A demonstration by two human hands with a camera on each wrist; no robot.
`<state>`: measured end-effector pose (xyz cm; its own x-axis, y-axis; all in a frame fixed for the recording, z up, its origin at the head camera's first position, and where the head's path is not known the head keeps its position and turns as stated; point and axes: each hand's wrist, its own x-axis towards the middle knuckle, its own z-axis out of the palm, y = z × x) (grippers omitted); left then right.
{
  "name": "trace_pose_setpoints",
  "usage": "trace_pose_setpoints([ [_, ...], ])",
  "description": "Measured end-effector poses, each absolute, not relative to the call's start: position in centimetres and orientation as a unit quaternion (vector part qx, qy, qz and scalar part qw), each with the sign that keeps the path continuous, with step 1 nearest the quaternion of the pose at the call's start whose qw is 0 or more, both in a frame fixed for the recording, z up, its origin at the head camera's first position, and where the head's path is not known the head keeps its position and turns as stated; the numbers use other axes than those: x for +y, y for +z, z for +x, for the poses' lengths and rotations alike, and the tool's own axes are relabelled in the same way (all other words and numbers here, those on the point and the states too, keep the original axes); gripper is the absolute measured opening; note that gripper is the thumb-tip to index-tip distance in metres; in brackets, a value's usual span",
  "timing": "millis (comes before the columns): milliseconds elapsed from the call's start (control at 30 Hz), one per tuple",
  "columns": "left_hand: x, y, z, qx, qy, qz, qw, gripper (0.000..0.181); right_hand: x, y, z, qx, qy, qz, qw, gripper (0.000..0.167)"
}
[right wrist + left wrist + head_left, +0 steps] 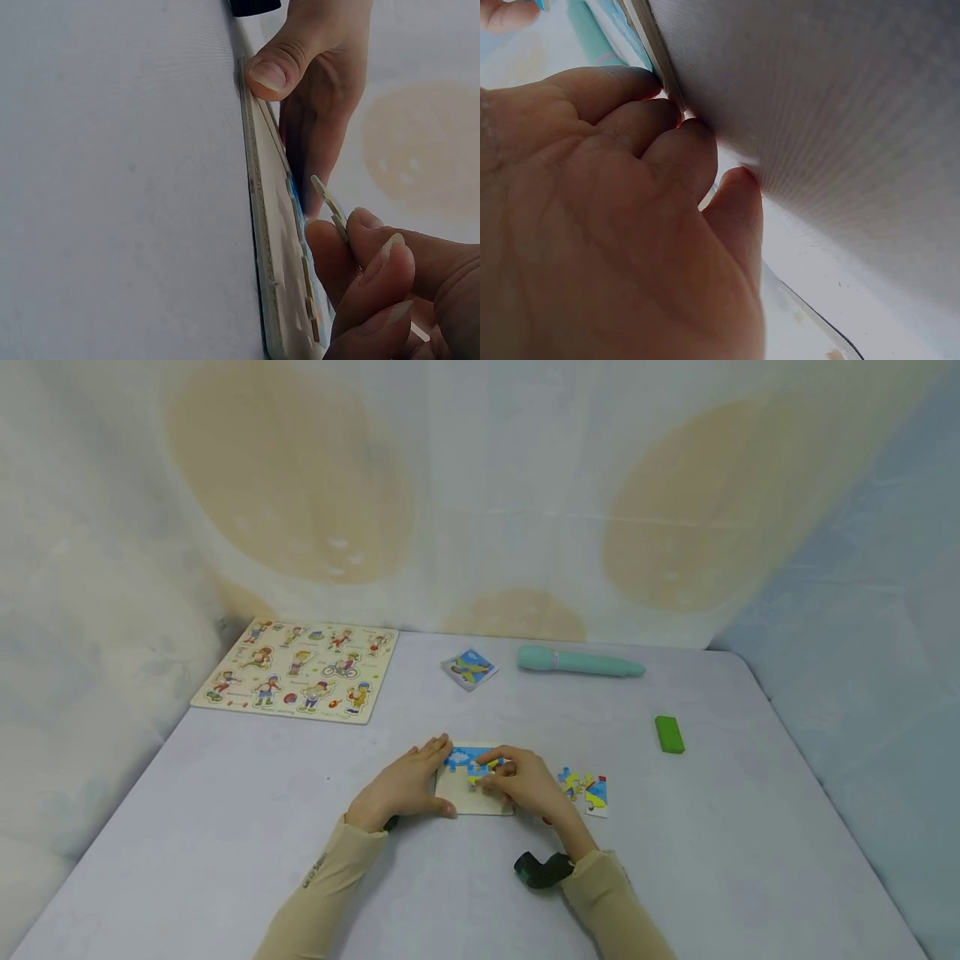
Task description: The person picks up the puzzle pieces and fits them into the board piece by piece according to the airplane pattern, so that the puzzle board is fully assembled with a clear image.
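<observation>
Bottom of the frame: my two tan sleeves (pixel 318 889), a dark curved object (pixel 542 870) at the right cuff. My left hand (pixel 405 785), just left of lower centre, lies with fingers extended along the left side of a small puzzle board (pixel 453 792), thumb on its lower left edge — steadying contact, no curl round it. The board sits at lower centre: blue cloud pieces (pixel 459 757) along its upper part, pale bare wood below.

My right hand (pixel 525 781), over the board's right side, pinches one thin puzzle piece (pixel 330 201) between thumb and fingertips. The right wrist view has it edge-on, held just off the board's face; its printed side I can't make out with any certainty.

Right of that hand, on the white tabletop (pixel 720 860): loose pieces (pixel 597 795) in yellow, blue and red, near the board. Farther, right of the frame, a green block (pixel 670 735). Beyond, around the centre, a picture card (pixel 470 668) set askew, then a teal stick (pixel 581 662) lying crosswise. Left of the frame, a large board of cartoon figures (pixel 296 671). Farthest — a pale curtain (pixel 495 485) with tan ovals.
</observation>
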<state>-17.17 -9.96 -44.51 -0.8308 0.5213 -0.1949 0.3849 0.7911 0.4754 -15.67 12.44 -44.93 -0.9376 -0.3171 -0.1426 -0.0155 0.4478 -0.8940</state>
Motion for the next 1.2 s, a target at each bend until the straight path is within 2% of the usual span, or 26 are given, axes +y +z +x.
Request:
trace_pose_setpoints([
  [433, -10.0, -44.5, -17.2, 0.932, 0.219, 0.242, 0.157, 0.106, 10.7, -44.5, -16.1, 0.854, -0.489, -0.119, 0.133, 0.028],
  [767, -10.1, -44.3, -17.1, 0.931, 0.225, 0.239, 0.159, 0.104, 9.6, -45.0, -16.3, 0.840, -0.508, -0.121, 0.144, 0.019],
  [1200, -10.1, -44.3, -17.0, 0.930, 0.222, 0.251, 0.152, 0.103, 8.9, -45.1, -16.2, 0.845, -0.501, -0.114, 0.149, 0.023],
])
